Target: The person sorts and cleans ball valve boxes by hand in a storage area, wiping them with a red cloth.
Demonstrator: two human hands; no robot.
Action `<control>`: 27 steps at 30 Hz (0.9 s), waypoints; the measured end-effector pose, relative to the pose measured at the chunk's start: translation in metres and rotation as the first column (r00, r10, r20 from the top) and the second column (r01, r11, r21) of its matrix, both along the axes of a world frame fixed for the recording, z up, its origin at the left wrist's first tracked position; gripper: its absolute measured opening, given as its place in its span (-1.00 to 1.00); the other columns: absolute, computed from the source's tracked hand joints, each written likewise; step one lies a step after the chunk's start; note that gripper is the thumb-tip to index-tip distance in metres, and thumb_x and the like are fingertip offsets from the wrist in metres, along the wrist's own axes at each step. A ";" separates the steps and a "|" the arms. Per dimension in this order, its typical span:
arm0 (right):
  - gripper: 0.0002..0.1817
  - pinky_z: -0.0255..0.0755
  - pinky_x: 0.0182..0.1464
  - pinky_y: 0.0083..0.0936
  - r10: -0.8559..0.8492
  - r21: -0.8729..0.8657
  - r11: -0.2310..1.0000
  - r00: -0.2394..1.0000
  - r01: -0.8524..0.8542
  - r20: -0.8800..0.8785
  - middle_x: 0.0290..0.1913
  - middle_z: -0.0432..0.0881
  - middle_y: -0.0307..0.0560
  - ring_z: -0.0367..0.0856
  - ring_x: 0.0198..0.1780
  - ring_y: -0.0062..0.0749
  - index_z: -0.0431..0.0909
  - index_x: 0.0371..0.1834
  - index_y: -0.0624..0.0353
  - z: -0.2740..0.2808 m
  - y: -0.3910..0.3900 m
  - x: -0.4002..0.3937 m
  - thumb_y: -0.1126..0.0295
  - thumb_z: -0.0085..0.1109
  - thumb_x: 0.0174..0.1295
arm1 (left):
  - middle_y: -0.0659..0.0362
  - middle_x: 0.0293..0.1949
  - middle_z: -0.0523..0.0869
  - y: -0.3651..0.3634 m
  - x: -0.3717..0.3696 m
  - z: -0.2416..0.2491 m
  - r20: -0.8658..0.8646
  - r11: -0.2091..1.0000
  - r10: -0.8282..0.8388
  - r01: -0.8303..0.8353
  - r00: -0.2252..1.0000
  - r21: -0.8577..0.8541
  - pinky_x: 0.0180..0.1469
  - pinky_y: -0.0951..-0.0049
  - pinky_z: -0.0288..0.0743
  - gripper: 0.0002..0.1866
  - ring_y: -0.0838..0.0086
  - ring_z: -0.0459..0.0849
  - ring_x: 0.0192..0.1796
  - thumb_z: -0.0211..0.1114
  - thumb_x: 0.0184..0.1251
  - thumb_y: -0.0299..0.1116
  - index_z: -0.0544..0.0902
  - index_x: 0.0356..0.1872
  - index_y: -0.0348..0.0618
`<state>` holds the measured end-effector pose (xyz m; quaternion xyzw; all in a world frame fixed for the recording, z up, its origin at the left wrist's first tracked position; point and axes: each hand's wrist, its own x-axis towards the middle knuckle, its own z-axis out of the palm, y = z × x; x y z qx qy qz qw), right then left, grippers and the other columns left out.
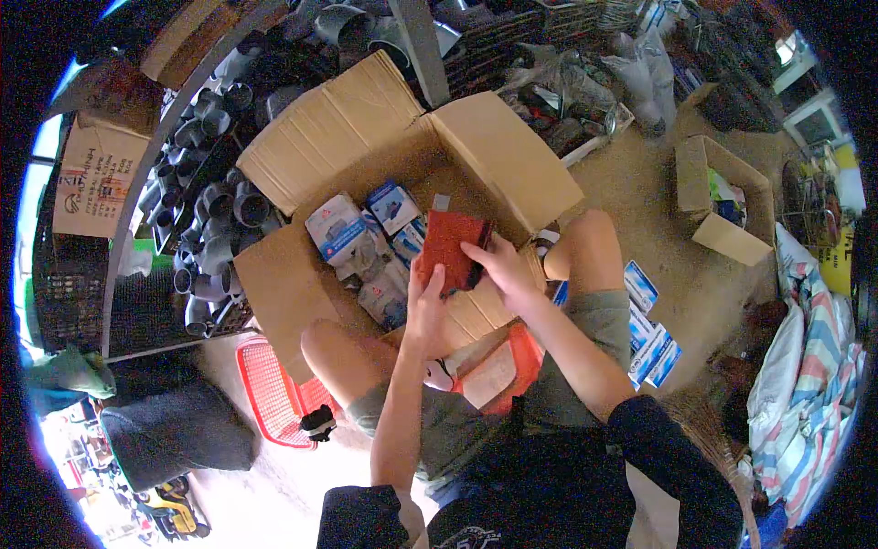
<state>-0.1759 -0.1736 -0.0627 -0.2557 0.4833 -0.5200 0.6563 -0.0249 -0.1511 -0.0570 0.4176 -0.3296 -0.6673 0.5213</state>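
A flat reddish-brown box (453, 240) is held between both my hands, above the near side of a large open cardboard box (498, 151). My left hand (426, 300) grips its lower left edge, thumb on the upper face. On the right side my right hand (501, 268) has its thumb pressed on the face; its other fingers are partly hidden. Inside the cardboard box lie a white and blue product box (335, 227), a smaller blue product box (393, 205) and grey plastic-wrapped pieces (370, 263). What the red box contains cannot be seen.
Several blue and white packs (651, 352) lie on the floor at right. A smaller open carton (713, 197) stands beyond. Grey pipe fittings (215, 215) fill a rack at left. A red plastic basket (270, 403) sits by my left leg. Striped sacking (805, 375) lies far right.
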 end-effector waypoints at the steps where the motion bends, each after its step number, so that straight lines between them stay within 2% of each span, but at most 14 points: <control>1: -0.47 0.46 0.14 -0.41 0.007 -0.016 1.000 0.999 -0.007 -0.045 0.03 0.69 -0.11 0.62 0.01 -0.43 0.54 0.17 0.24 0.003 -0.001 -0.003 0.23 0.40 0.18 | 0.08 0.28 0.52 -0.002 0.007 -0.001 0.094 0.999 -0.039 0.041 0.995 -0.011 0.31 0.29 0.41 -0.48 0.35 0.51 0.28 0.08 0.55 -0.36 0.24 0.45 -0.24; 3: -0.45 0.46 0.13 -0.43 0.021 -0.042 0.999 0.990 -0.027 -0.138 0.01 0.69 -0.11 0.61 0.02 -0.42 0.55 0.15 0.25 0.019 -0.001 -0.012 0.21 0.43 0.15 | 0.08 0.23 0.55 -0.005 0.022 -0.006 0.278 0.993 -0.111 0.121 0.954 -0.017 0.29 0.32 0.39 -0.47 0.39 0.51 0.28 0.07 0.56 -0.28 0.26 0.44 -0.26; 7: -0.41 0.43 0.14 -0.48 0.291 -0.059 0.942 0.892 -0.330 -0.346 -0.02 0.68 -0.12 0.59 0.01 -0.42 0.55 0.16 0.24 0.031 -0.002 -0.019 0.16 0.46 0.11 | 0.11 0.16 0.60 -0.014 0.019 0.008 -0.270 0.966 0.040 0.032 0.962 0.255 0.27 0.40 0.36 -0.54 0.41 0.57 0.18 0.05 0.56 -0.20 0.44 0.29 -0.33; 9: -0.41 0.41 0.15 -0.51 0.396 -0.061 0.895 0.850 -0.441 -0.347 0.02 0.67 -0.14 0.57 0.05 -0.48 0.53 0.19 0.21 0.028 0.006 -0.013 0.15 0.44 0.14 | 0.12 0.11 0.61 -0.010 0.019 0.018 0.064 0.971 0.036 -0.050 0.997 0.235 0.23 0.43 0.35 -0.54 0.39 0.56 0.13 0.03 0.58 -0.16 0.47 0.24 -0.36; 10: -0.45 0.40 0.14 -0.50 0.383 -0.097 0.874 0.798 -0.476 -0.465 -0.03 0.67 -0.13 0.56 0.02 -0.48 0.52 0.19 0.22 0.036 0.010 -0.011 0.11 0.33 0.25 | 0.12 0.08 0.62 -0.009 0.016 0.024 0.228 0.973 0.036 -0.086 0.973 0.214 0.21 0.44 0.35 -0.54 0.38 0.56 0.11 0.01 0.59 -0.15 0.48 0.21 -0.37; 13: -0.52 0.39 0.14 -0.44 0.223 -0.104 0.943 0.833 -0.315 -0.506 -0.02 0.66 -0.02 0.55 0.03 -0.43 0.51 0.18 0.24 0.020 0.023 0.005 0.09 0.16 0.38 | -0.01 0.28 0.53 -0.002 0.011 0.002 0.715 0.976 0.101 -0.208 0.692 0.063 0.38 0.32 0.23 -0.31 0.27 0.44 0.35 -0.06 0.56 0.14 0.39 0.34 -0.34; 14: -0.57 0.40 0.12 -0.35 0.119 -0.154 0.957 0.817 -0.245 -0.564 -0.04 0.65 0.12 0.57 0.03 -0.36 0.49 0.15 0.29 0.007 0.027 0.015 0.13 0.02 0.48 | -0.10 0.38 0.41 -0.005 0.020 -0.008 0.640 0.991 0.026 -0.104 0.768 0.084 0.44 0.33 0.15 -0.26 0.18 0.37 0.41 -0.08 0.55 0.16 0.33 0.40 -0.34; 17: -0.48 0.43 0.15 -0.23 0.035 -0.135 0.982 0.835 -0.131 -0.550 0.01 0.66 0.21 0.62 0.07 0.08 0.44 0.24 0.24 -0.002 0.041 0.022 0.03 -0.02 0.47 | -0.07 0.06 0.59 0.000 0.005 -0.019 0.594 0.979 0.163 -0.205 0.787 0.003 0.21 0.36 0.32 -0.45 0.24 0.51 0.14 -0.04 0.58 0.00 0.47 0.17 -0.38; 18: -0.48 0.44 0.14 -0.23 0.033 -0.122 0.985 0.818 -0.126 -0.574 -0.01 0.67 0.20 0.63 0.06 0.03 0.43 0.25 0.22 -0.011 0.043 0.020 0.02 -0.04 0.48 | -0.06 0.06 0.60 0.001 0.008 -0.016 0.632 0.980 0.082 -0.178 0.771 0.090 0.22 0.33 0.33 -0.43 0.22 0.52 0.13 -0.03 0.58 0.02 0.49 0.16 -0.39; 19: -0.48 0.45 0.12 -0.24 0.068 -0.089 0.987 0.854 -0.132 -0.515 -0.02 0.67 0.17 0.64 0.05 -0.01 0.43 0.25 0.21 -0.024 0.043 0.019 0.01 0.00 0.46 | -0.04 0.05 0.61 0.001 0.009 -0.006 0.661 0.973 -0.005 -0.149 0.751 0.177 0.22 0.29 0.35 -0.42 0.20 0.53 0.12 -0.02 0.57 0.04 0.51 0.14 -0.39; 21: -0.47 0.48 0.10 -0.27 0.133 -0.025 0.988 0.912 -0.155 -0.388 -0.03 0.69 0.11 0.65 0.04 -0.10 0.44 0.24 0.19 -0.048 0.041 0.018 0.01 0.07 0.43 | -0.01 0.00 0.63 0.001 0.008 -0.020 0.745 0.988 0.075 -0.153 0.663 0.037 0.19 0.27 0.39 -0.42 0.22 0.57 0.08 -0.02 0.57 0.05 0.53 0.10 -0.41; 23: -0.46 0.50 0.08 -0.31 0.116 0.184 0.975 0.991 -0.126 0.063 -0.02 0.69 0.02 0.65 0.03 -0.20 0.46 0.23 0.17 -0.017 0.037 0.018 0.00 0.18 0.37 | 0.03 -0.07 0.64 -0.003 0.009 -0.012 0.647 0.989 0.035 -0.121 0.762 0.089 0.14 0.31 0.42 -0.46 0.29 0.58 0.02 0.01 0.57 0.03 0.55 0.06 -0.38; 24: -0.45 0.51 0.07 -0.33 0.057 0.288 0.947 0.956 -0.143 0.287 -0.01 0.69 -0.03 0.66 0.02 -0.26 0.47 0.23 0.15 0.000 0.037 0.018 0.00 0.23 0.33 | 0.05 -0.11 0.65 -0.005 0.009 -0.004 0.594 0.988 0.012 -0.101 0.804 0.116 0.11 0.33 0.43 -0.48 0.32 0.59 -0.02 0.03 0.57 0.02 0.56 0.04 -0.36; 27: -0.39 0.52 0.08 -0.38 0.065 0.380 0.887 0.886 -0.262 0.460 0.04 0.66 -0.12 0.65 0.01 -0.37 0.47 0.24 0.13 0.010 0.041 0.013 0.01 0.34 0.25 | 0.15 -0.15 0.64 -0.009 0.001 0.037 0.301 0.914 -0.079 -0.052 0.950 0.403 0.05 0.43 0.42 -0.56 0.48 0.56 -0.05 0.06 0.57 -0.03 0.58 -0.01 -0.29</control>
